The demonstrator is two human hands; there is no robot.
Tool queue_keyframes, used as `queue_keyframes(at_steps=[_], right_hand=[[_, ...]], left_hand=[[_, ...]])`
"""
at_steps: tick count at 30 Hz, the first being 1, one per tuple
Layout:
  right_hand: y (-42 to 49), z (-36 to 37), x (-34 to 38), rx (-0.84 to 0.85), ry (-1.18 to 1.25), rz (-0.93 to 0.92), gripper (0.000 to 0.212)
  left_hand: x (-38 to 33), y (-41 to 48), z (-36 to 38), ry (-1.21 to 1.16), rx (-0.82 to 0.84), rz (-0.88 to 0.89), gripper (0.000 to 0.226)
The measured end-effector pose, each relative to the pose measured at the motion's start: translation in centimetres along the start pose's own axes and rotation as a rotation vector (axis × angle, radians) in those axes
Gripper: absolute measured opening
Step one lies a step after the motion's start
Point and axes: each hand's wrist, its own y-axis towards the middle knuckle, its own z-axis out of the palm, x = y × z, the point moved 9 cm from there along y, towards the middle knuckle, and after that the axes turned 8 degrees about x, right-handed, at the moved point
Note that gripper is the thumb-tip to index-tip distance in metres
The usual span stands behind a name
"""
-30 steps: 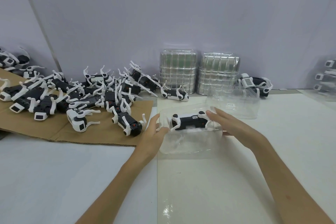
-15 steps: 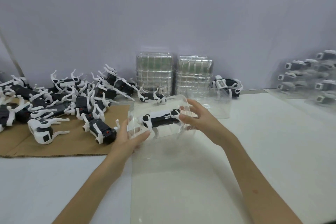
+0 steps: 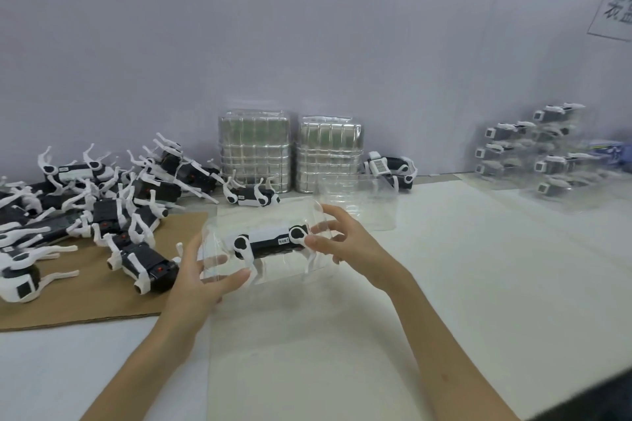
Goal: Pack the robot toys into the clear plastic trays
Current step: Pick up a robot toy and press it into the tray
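Left hand (image 3: 201, 272): you clasp the clear plastic tray (image 3: 219, 239), steadying it.
Right hand (image 3: 347, 244): your fingertips pinch its right end, likely seating the robot toy (image 3: 270, 242).

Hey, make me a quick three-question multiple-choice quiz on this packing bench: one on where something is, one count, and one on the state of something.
1. Where does the pile of loose toys lie?
A: on the cardboard
B: on the floor
C: in a bin

2. How many stacks of empty trays stand at the wall?
A: one
B: two
C: five

3. How is the tray with a toy in it?
A: lying untouched
B: held by the left hand and the right hand
C: held by one hand only

Answers:
1 A, the pile sprawls over the brown sheet at the left.
2 B, two stand side by side.
3 B, each hand grips one end.
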Motion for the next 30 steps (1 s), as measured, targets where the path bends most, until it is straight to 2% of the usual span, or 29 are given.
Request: queue_keyframes(at_steps=[2,9,11,17,19,23,30], right_hand=[[0.0,0.0,-0.2,-0.006,-0.001,0.007,0.062],[0.4,0.1,-0.6,-0.078,-0.033,-0.004,0.060],[0.4,0.4,-0.6,-0.059,-0.027,-0.011,0.061],[0.2,1.5,0.4,-0.053,-0.046,-0.017,0.086],[0.2,1.9,0.5,-0.050,-0.029,-0.017,0.085],[0.2,2.6,0.9,-0.044,0.007,-0.054,0.079],[-0.1,3.0,1.6,-0.098,0.017,-0.079,0.076]], left_hand=[[0.1,0.0,0.0,-0.002,-0.002,-0.005,0.113],[0.1,-0.1,-0.3,0.060,-0.052,0.008,0.099],[-0.1,-0.2,-0.3,0.068,-0.058,0.009,0.105],[-1.1,-0.5,0.2,0.162,-0.024,0.037,0.107],[-1.3,-0.5,0.3,0.174,-0.016,0.037,0.103],[-1.4,-0.6,-0.9,0.043,-0.099,0.020,0.096],[-2.1,-0.8,-1.2,0.165,-0.145,0.060,0.087]])
